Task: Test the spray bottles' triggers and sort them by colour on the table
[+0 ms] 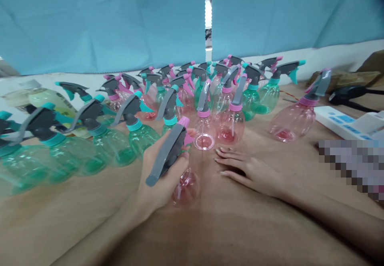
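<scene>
My left hand (162, 174) is closed round the neck of a pink spray bottle (186, 190), its grey trigger head rising above my fingers. The lower part of that clear pink bottle shows below the hand, close to the table. My right hand (246, 168) lies flat on the tabletop, fingers stretched toward the left, holding nothing. Just beyond the hands stand two pink spray bottles (204, 132) (231, 126) side by side. On the left, a row of green spray bottles (115, 148) with turquoise collars leads up to my left hand.
More pink and green spray bottles (252, 100) crowd the back of the brown table (216, 230). A pink spray bottle (294, 120) stands apart at right, by a white power strip (342, 122) and a black cable (351, 96). Behind hangs a blue curtain (105, 22).
</scene>
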`<state>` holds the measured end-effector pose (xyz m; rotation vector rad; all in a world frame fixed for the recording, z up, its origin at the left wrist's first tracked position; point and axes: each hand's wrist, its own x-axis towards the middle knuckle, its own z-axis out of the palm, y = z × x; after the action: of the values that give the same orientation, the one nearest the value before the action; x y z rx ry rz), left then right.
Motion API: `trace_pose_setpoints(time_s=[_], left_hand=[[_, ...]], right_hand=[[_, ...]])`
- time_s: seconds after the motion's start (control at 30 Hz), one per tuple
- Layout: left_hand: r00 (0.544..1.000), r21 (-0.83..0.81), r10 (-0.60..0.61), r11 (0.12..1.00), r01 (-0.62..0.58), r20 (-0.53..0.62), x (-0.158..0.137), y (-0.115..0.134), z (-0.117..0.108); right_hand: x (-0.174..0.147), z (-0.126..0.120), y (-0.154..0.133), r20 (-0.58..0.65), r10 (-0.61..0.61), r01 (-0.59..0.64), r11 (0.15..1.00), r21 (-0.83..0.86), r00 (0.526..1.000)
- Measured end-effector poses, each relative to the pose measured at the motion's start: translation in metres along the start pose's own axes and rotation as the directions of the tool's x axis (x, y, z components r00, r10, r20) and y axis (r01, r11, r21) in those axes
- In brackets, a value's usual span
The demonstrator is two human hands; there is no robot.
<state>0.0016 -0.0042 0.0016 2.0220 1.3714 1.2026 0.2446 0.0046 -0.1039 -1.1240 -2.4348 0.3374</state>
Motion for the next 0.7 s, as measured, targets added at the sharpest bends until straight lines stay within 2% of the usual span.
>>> trace_pose_setpoints(time_s=[0.37,0.7], left_hand=[[0.999,-0.052,-0.006,0.999,0.009,0.046,-0.0006,-0.0009,0.001],[0.999,-0.031,-0.024,0.999,0.025,0.036,-0.0009,0.0001,0.0008]], right_hand=[[0.0001,-0.0015,-0.0008,0.007,0.008,-0.008,1.0,0.0,1.0],[0.0002,-0.0015,0.0001,0.017,0.008,-0.008,1.0,-0.014,1.0]])
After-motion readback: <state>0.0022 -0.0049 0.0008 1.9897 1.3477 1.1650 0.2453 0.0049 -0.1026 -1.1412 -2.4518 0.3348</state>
